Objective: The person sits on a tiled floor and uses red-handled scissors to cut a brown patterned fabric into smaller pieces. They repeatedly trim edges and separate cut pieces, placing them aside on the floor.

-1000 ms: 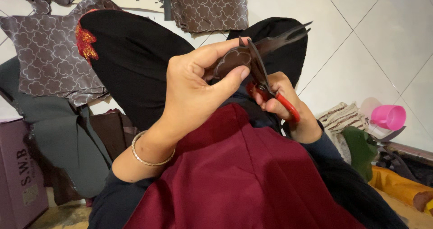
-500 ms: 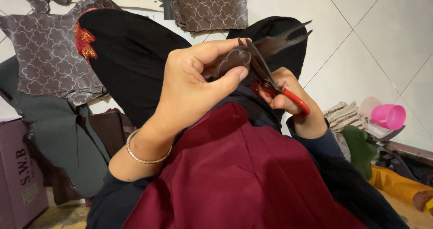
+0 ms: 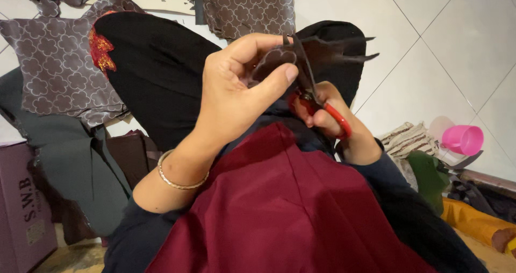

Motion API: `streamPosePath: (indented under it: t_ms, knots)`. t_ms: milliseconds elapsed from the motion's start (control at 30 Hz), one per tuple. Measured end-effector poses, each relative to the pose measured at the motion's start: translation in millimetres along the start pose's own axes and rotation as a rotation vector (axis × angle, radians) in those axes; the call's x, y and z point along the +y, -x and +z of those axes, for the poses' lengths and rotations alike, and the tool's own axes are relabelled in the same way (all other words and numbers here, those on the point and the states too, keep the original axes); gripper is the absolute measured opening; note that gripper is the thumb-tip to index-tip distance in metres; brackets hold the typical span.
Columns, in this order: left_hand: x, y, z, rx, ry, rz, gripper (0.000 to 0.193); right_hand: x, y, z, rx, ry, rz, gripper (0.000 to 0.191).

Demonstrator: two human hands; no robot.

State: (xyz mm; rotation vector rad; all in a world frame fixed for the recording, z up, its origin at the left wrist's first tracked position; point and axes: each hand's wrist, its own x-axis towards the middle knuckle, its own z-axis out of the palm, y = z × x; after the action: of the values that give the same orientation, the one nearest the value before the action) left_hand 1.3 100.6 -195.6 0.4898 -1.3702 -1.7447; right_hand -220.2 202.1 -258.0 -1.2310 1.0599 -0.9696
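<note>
My left hand [image 3: 234, 93] pinches a small brown piece of patterned fabric [image 3: 274, 63] between thumb and fingers, held up over my lap. A thin bracelet [image 3: 177, 179] circles that wrist. My right hand [image 3: 330, 117] grips red-handled scissors [image 3: 317, 98], whose dark blades run up along the right edge of the fabric piece. Thin dark strips of cut material [image 3: 344, 50] stick out to the right behind the blades. A dark red cloth [image 3: 279, 208] covers my lap below both hands.
Brown patterned fabric sheets [image 3: 56, 71] and a second stack [image 3: 247, 7] lie on the white tiled floor. A black cloth with red embroidery [image 3: 156, 69] sits ahead. A purple box [image 3: 21, 208] is at the left, a pink cup [image 3: 465, 139] and folded cloths at the right.
Both hands stay together on the fabric piece. My right hand with the scissors has shifted slightly down and right, and the blades have worked along the edge of the piece.
</note>
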Motion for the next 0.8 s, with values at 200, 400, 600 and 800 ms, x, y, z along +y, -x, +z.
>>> streamPosePath:
  t_ms: [200,400,600,800]
  knots:
    - [4.9,-1.1,-8.6,-0.04,-0.001,-0.042,0.023,-6.4,2.6,1.0,0.029,0.027,0.029,0.08]
    - [11.3,-5.2,-12.5,-0.075,-0.068,-0.026,0.024,-6.4,-0.6,-11.2,-0.018,0.106,0.081,0.08]
    - [10.4,-7.3,-14.3,-0.077,-0.029,-0.072,0.025,-12.3,-0.9,-12.6,-0.039,0.073,0.088,0.08]
    - [8.6,-7.9,-16.5,-0.09,-0.013,-0.039,0.027,-13.2,-5.2,-7.3,-0.021,0.071,0.105,0.081]
